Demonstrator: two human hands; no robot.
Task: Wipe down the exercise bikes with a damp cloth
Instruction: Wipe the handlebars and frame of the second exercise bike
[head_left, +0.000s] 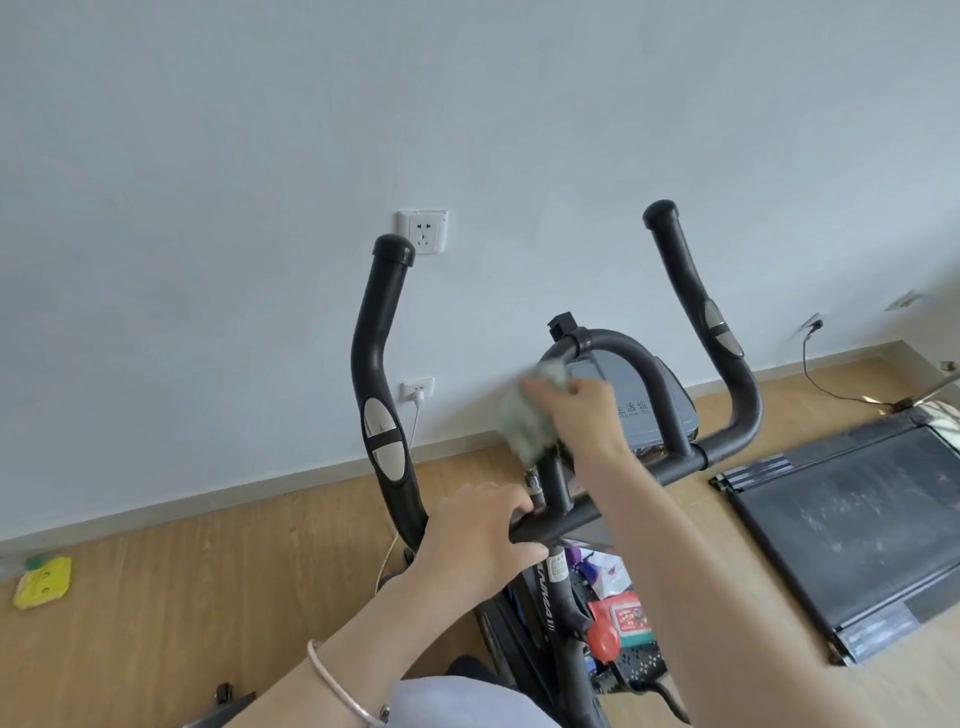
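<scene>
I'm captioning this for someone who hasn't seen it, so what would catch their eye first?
The black handlebars of the exercise bike rise in the middle against the pale wall. Between them the right hand holds a blurred green cloth against the grey console, while the left hand grips the crossbar below. A black treadmill lies on the wooden floor to the right.

cloth (525, 422): motion-blurred, edges and weave unclear | console (629, 375): left part and printed characters hidden behind right hand (577, 415) | crossbar (574, 518): one stretch covered by left hand (478, 538) | treadmill (852, 519): cut off by right edge | red packet (626, 618): print too small to read | yellow item (44, 582): blurred, unidentifiable
</scene>
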